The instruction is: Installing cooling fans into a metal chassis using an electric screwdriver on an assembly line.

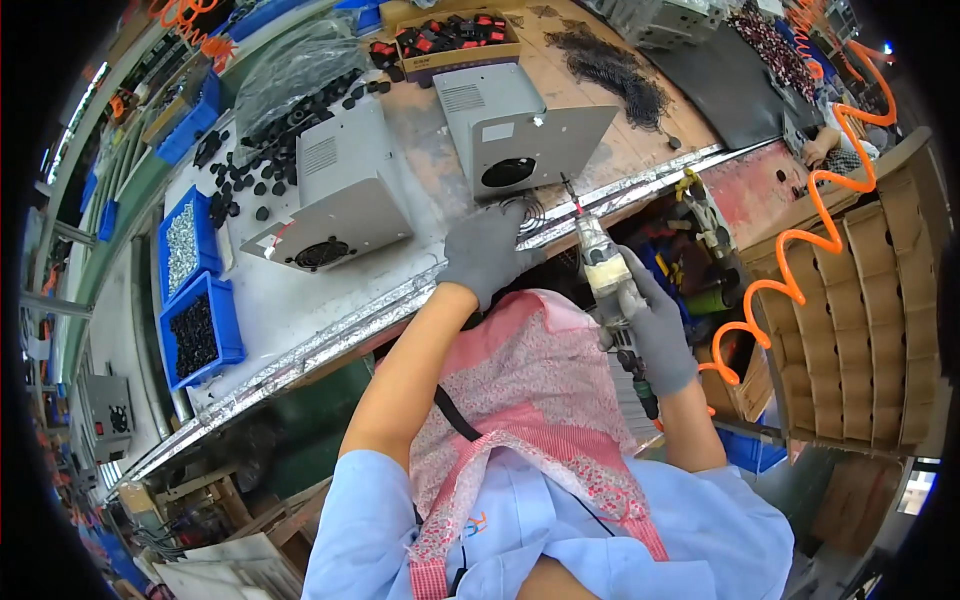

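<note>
The right hand (660, 325), in a grey knit glove, is wrapped around a power screwdriver (603, 262), whose pale cylindrical body ends in a slim metal bit pointing to the far side; the left hand (485, 255), gloved alike, lies at the near edge of the bench (425, 140), beside a wire guard (541, 214) of thin dark rings; whether its fingers grip those rings I cannot tell. Just beyond stands the right housing (550, 140), folded grey sheet metal with slotted vents and a round dark opening in its flat panel; the left housing (345, 170) is similar, its panel showing a black circular grille. Farther left, small black parts (270, 165) with rounded shapes lie scattered near crinkled clear plastic (290, 80); nearer, a smooth blue tray (231, 325) holds dark pieces; at right, a glossy orange hose (790, 260) coils before ribbed brown cardboard (855, 325).
</note>
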Tool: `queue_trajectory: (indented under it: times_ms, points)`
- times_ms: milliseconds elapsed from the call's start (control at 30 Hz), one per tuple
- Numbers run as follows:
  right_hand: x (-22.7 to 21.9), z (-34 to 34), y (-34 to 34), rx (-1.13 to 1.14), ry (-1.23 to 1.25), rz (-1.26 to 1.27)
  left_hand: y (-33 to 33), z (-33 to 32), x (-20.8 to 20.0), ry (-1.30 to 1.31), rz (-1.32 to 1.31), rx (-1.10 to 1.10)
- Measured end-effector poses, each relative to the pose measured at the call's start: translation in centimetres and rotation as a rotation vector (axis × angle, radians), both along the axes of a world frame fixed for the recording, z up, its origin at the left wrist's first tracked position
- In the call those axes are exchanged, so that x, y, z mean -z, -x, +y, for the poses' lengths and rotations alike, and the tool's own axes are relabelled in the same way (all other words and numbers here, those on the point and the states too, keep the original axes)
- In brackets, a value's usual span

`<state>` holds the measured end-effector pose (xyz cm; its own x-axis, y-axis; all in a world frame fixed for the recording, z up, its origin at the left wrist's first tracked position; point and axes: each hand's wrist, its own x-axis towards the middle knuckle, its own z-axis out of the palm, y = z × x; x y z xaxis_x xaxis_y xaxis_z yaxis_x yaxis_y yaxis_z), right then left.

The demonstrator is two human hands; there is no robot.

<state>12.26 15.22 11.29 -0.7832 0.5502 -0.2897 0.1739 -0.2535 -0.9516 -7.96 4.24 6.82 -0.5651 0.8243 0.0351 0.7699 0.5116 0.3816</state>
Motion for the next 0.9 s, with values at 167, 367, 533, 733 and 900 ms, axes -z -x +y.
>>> queue_trajectory:
  times_ms: [167, 367, 533, 733, 900]
  points:
    - [0.2, 0.0, -1.0, -0.029, -0.003, -0.017, -0.9, -1.3, 1.0, -0.04, 0.001, 0.017]
    - [0.0, -0.6, -1.3, -0.115, 0.007, -0.047, 0.1, -1.9, 0.7, -0.532, -0.374, -0.208]
    - [-0.1, -1.3, -1.0, -0.162, 0.022, -0.049, 0.2, -2.3, -0.6, -0.563, -0.567, -0.303]
    - [-0.3, -1.5, -0.4, -0.165, 0.023, -0.072, 0.7, -2.7, -0.3, -0.569, -0.559, -0.312]
    - [0.2, -1.2, 0.0, -0.151, 0.011, -0.084, 0.6, -2.6, -0.9, -0.605, -0.505, -0.239]
